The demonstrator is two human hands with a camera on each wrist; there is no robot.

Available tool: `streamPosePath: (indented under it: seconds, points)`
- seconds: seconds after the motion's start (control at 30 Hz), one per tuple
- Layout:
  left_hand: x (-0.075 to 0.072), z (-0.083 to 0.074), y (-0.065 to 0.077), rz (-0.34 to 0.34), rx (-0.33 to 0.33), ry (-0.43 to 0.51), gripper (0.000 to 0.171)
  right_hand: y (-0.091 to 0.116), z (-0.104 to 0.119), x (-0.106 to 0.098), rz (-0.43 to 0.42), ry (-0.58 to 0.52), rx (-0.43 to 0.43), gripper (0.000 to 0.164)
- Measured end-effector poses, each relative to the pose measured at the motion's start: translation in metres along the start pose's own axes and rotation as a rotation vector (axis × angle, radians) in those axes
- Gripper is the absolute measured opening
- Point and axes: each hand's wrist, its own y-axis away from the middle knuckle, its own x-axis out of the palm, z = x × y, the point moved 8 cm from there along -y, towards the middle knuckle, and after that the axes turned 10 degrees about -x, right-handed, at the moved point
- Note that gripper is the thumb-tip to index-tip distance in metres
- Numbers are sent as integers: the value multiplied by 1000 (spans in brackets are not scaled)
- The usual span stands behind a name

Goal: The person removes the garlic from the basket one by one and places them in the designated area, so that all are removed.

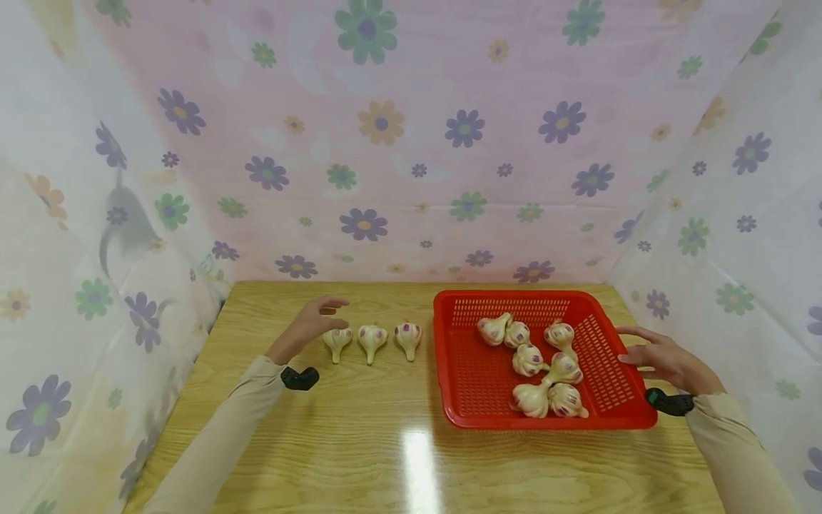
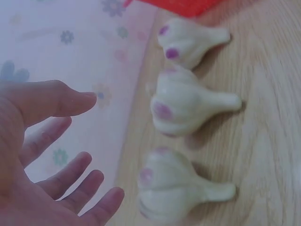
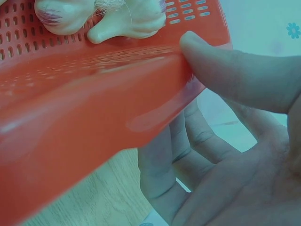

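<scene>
My left hand hovers with fingers spread and thumb apart, beside the leftmost of three garlic bulbs on the table. That leftmost bulb, a middle bulb and a right bulb form a row, pale with purple patches, stems toward me. In the left wrist view, a gap separates the fingers from the nearest bulb. On the right, a red plastic basket holds several garlic bulbs. My right hand grips its right rim, thumb on top and fingers curled below the edge.
The wood-grain table bears the row and the basket. Behind it hangs a flowered pink curtain, with white flowered sheets at the left and right. Inside the basket, the bulbs cluster toward the middle and right.
</scene>
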Motion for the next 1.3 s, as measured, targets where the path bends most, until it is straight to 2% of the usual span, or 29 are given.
streamPosePath:
  seconds: [0.2,0.27,0.6,0.97,1.3]
  points:
    - [19,-32,5,46,27,24,50,-1,-2,-1,-1,-4,-2,77]
    - [25,-35,1,56,42,23,50,-1,-3,-2,2,-9,-3,76]
    - [62,-70,-4,114,65,32,44,0,1,-2,8,-27,1,72]
    - [96,-99,-8,167,108,54,40,0,-1,-1,8,-9,-7,74]
    - [129,-118,-10,256,135,30,38,0,-2,-2,1,-23,-6,74]
